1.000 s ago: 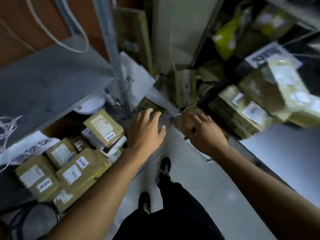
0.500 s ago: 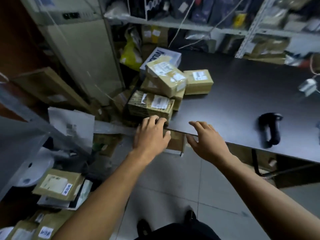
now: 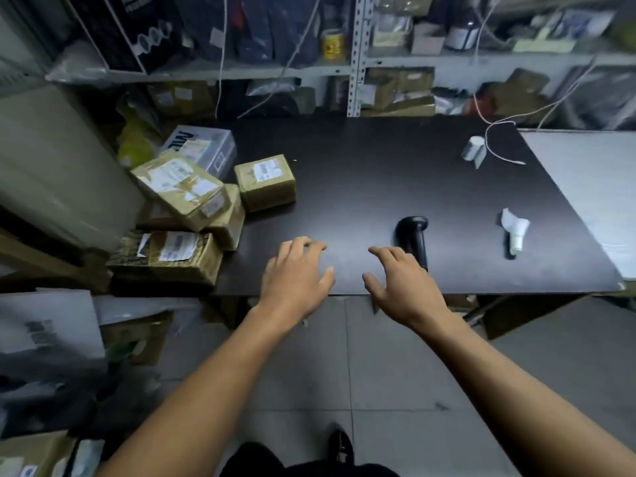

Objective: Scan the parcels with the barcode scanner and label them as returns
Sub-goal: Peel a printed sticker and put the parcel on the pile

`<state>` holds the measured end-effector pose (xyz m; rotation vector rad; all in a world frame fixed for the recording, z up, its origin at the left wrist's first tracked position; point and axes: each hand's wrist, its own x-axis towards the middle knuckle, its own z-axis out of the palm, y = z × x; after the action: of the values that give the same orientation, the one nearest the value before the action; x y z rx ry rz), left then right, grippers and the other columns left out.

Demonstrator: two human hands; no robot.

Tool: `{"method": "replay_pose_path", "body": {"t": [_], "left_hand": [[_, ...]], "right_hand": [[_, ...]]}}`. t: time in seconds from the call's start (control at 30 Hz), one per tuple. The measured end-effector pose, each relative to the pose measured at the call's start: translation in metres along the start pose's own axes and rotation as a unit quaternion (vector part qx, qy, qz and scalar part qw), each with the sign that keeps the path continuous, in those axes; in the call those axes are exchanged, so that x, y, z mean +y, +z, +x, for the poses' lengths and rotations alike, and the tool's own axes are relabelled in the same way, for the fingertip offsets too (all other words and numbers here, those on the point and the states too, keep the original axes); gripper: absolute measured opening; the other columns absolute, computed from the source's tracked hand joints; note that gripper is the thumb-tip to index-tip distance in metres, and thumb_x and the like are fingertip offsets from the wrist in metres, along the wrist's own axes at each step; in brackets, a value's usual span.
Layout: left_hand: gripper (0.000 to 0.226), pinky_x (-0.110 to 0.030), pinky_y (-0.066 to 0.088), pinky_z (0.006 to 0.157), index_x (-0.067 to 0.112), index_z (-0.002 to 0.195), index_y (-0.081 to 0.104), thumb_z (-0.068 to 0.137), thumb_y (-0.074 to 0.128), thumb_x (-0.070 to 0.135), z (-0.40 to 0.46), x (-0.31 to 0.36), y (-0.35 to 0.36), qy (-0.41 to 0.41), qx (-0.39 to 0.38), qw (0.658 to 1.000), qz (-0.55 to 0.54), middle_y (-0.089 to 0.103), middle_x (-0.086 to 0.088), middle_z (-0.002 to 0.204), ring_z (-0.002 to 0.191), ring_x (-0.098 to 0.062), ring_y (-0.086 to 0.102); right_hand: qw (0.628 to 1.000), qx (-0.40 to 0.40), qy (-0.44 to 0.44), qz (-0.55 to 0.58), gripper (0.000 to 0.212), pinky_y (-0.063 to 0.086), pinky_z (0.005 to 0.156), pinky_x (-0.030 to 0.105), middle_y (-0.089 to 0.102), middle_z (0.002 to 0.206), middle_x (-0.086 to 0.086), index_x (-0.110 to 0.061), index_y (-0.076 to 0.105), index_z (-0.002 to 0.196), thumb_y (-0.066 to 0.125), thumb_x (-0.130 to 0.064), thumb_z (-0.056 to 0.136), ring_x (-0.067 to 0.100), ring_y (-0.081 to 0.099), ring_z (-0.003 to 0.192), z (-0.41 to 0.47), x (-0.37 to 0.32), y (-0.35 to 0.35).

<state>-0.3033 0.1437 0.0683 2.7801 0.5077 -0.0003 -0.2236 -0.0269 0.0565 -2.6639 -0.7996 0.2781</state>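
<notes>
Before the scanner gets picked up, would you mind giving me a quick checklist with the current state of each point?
1. Right hand empty, fingers spread: ok.
2. Left hand empty: ok.
3. Scanner lying on the table, just beyond the right hand: ok.
4. Scanner cord free of snags: cannot tell.
5. Parcels piled at the table's left end, labels showing: ok.
6. Return labels at hand: cannot tell.
</notes>
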Motion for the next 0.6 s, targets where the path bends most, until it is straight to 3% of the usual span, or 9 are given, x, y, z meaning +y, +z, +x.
{"method": "replay_pose_path", "body": {"t": [0.23, 0.6], "left_hand": [[0.048, -0.037, 0.037, 0.104, 0.025, 0.142, 0.044, 0.097, 0.049, 0.041, 0.034, 0.013, -0.002, -0.001, 0.002, 1.0, 0.002, 0.041, 0.002, 0.145, 0.135, -0.02, 0.033], [0.049, -0.04, 0.04, 0.104, 0.027, 0.142, 0.044, 0.096, 0.055, 0.039, 0.127, -0.06, -0.009, -0.075, 0.02, 0.996, -0.048, 0.036, 0.0, 0.148, 0.137, -0.021, 0.031]], "right_hand": [[0.999, 0.003, 0.0, 0.034, 0.055, 0.042, 0.102, 0.04, 0.043, 0.146, 0.0, -0.022, 0.036, 0.148, 0.049, -0.04, 0.098, 0.02, 0.04, 0.132, 0.028, 0.018, -0.005], [0.998, -0.045, -0.051, -0.002, 0.056, 0.041, 0.104, 0.038, 0.04, 0.15, 0.0, -0.025, 0.032, 0.149, 0.047, -0.043, 0.099, 0.02, 0.041, 0.134, 0.145, -0.029, 0.007]]}}
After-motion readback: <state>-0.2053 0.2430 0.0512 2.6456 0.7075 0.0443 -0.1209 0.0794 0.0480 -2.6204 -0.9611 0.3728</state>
